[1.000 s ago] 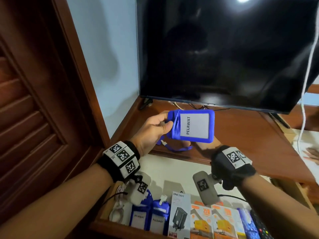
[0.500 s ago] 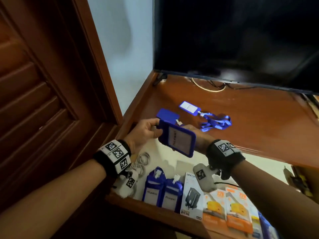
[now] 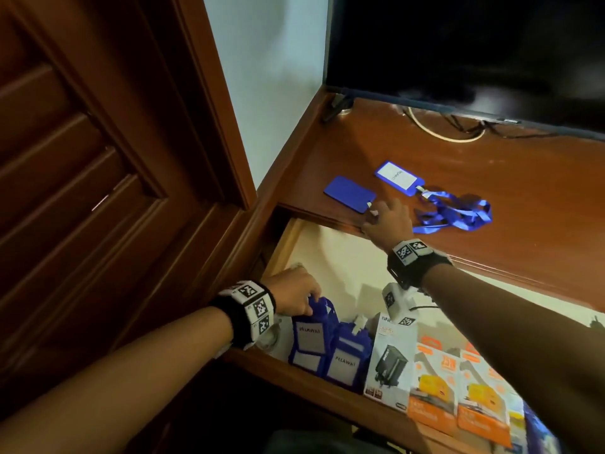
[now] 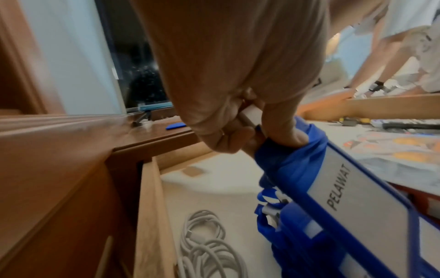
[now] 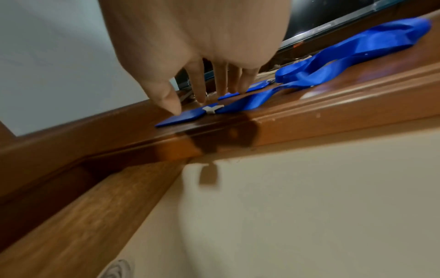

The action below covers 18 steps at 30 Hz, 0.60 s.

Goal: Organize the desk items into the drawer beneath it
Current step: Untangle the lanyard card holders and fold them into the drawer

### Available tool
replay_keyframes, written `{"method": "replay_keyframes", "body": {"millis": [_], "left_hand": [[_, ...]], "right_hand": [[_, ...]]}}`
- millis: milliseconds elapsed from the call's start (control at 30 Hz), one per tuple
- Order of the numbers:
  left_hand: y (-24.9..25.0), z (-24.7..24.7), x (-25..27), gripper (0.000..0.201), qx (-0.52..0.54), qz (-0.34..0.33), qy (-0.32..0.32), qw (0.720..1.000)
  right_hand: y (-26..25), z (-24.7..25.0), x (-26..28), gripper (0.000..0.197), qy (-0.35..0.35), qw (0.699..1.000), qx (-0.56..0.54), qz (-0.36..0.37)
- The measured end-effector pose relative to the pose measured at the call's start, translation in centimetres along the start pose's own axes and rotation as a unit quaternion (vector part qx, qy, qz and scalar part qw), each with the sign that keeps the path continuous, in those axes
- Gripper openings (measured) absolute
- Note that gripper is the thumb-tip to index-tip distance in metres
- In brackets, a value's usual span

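Observation:
My left hand (image 3: 302, 306) is down in the open drawer (image 3: 288, 247). It grips the top clip and bunched lanyard of a blue "PELAWAT" badge holder (image 4: 357, 203), which stands beside two more blue badge holders (image 3: 343, 358). My right hand (image 3: 376, 213) reaches over the desk's front edge (image 3: 330, 221) with its fingers straight and spread. Its thumb tip (image 5: 175, 109) touches a face-down blue badge holder (image 3: 349, 194). Behind that lies another badge holder (image 3: 397, 174) with a loose blue lanyard (image 3: 455, 214).
The drawer also holds a coiled white cable (image 4: 207, 244), a white charger box (image 3: 389, 358) and orange boxes (image 3: 435, 388). A dark TV (image 3: 458, 44) stands at the back of the desk, a wooden door (image 3: 82, 191) at the left. Another person (image 4: 404, 47) bends nearby.
The left hand has carried the badge holder from above the desk down into the drawer. The right hand has let go of it and reached to the face-down badge holder on the desk.

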State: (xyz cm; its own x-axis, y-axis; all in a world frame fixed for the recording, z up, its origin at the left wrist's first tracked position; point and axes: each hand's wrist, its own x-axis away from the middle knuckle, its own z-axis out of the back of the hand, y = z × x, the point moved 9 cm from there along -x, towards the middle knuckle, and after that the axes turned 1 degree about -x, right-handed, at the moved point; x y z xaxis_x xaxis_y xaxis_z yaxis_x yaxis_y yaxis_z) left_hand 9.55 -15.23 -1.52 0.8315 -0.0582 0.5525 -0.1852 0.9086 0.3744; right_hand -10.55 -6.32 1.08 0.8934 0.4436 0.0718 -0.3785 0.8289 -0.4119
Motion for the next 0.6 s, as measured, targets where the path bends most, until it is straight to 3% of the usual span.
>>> {"method": "replay_keyframes", "body": {"millis": [167, 300, 433, 600], "left_hand": [[2.1, -2.1, -1.2, 0.026, -0.11, -0.039, -0.07, 0.991], [3.1, -3.7, -1.8, 0.022, -0.183, -0.068, -0.11, 0.975], [4.0, -4.9, -2.5, 0.017, -0.234, -0.097, -0.124, 0.959], [4.3, -4.8, -3.3, 0.012, -0.259, -0.091, -0.114, 0.955]], "right_hand": [[-1.3, -2.7, -1.8, 0.088, -0.071, 0.994, 0.075, 0.047], [-1.0, -4.4, -1.8, 0.106, -0.114, 0.986, 0.112, 0.053], [-0.5, -3.4, -1.3, 0.103, -0.053, 0.988, 0.128, 0.074], [0.8, -2.6, -0.3, 0.073, 0.012, 0.988, 0.131, 0.077]]}}
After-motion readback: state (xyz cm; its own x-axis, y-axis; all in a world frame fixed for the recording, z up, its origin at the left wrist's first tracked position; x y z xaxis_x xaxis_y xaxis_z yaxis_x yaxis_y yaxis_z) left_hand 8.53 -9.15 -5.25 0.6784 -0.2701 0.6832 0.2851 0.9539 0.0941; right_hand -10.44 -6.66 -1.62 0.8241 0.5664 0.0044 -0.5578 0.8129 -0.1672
